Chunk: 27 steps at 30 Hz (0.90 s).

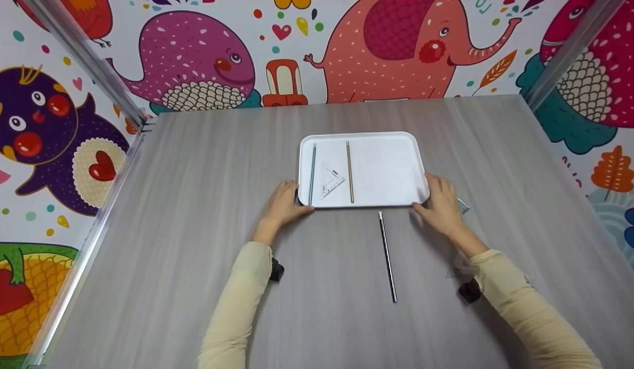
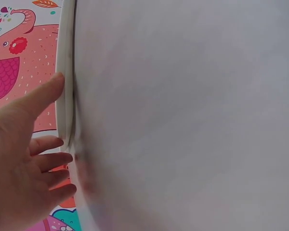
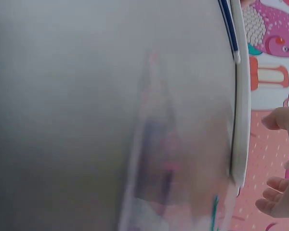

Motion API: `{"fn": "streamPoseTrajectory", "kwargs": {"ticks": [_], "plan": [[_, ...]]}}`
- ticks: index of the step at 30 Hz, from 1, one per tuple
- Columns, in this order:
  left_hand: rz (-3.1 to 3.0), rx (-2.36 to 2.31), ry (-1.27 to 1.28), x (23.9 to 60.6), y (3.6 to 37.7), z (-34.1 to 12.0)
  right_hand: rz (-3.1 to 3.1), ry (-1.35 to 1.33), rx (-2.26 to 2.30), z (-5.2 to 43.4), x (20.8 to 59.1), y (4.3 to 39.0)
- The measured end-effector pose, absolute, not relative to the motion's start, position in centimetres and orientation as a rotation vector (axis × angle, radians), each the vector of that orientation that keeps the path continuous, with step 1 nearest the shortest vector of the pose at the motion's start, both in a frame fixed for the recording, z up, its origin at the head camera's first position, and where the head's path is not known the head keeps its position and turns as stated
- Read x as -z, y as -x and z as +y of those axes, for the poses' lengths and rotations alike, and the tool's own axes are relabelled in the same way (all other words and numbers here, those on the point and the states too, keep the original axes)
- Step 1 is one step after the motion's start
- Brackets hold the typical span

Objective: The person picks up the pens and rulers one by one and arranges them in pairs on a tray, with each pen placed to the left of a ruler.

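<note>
A white tray point(image 1: 388, 169) lies on the grey table point(image 1: 194, 230). In it are a grey pencil point(image 1: 312, 173), a clear set square point(image 1: 332, 180) and a brown pencil point(image 1: 350, 171). My left hand point(image 1: 286, 202) touches the tray's near left corner; in the left wrist view its straight fingers point(image 2: 48, 161) lie against the rim point(image 2: 65, 72). My right hand point(image 1: 442, 202) rests at the near right corner. The right wrist view shows its loosely bent fingers point(image 3: 279, 192) just beside the rim point(image 3: 242, 120). A black pencil point(image 1: 387, 256) lies on the table in front of the tray, between my hands.
A clear ruler-like piece point(image 1: 463, 206) peeks out from under my right hand, blurred in the right wrist view point(image 3: 154, 159). Metal frame posts point(image 1: 86, 61) stand at the table's far corners. Cartoon-animal walls surround the table.
</note>
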<state>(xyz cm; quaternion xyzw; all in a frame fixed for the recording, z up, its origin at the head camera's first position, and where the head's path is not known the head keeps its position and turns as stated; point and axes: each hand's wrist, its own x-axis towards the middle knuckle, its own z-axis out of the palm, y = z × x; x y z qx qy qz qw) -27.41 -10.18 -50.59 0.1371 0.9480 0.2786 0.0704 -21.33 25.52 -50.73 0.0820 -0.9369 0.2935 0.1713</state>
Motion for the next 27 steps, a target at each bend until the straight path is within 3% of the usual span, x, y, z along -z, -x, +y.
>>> {"fn": "streamPoseTrajectory", "kwargs": {"ticks": [17,27], "plan": [[2.856,-0.833,-0.427,50.8,27.4,-10.2,-2.736,-0.064,-0.773,29.9,51.5,21.1],[2.877,-0.834,-0.451,50.8,27.4,-10.3,-2.869,0.215,-0.699,30.8,51.0,20.6]]}}
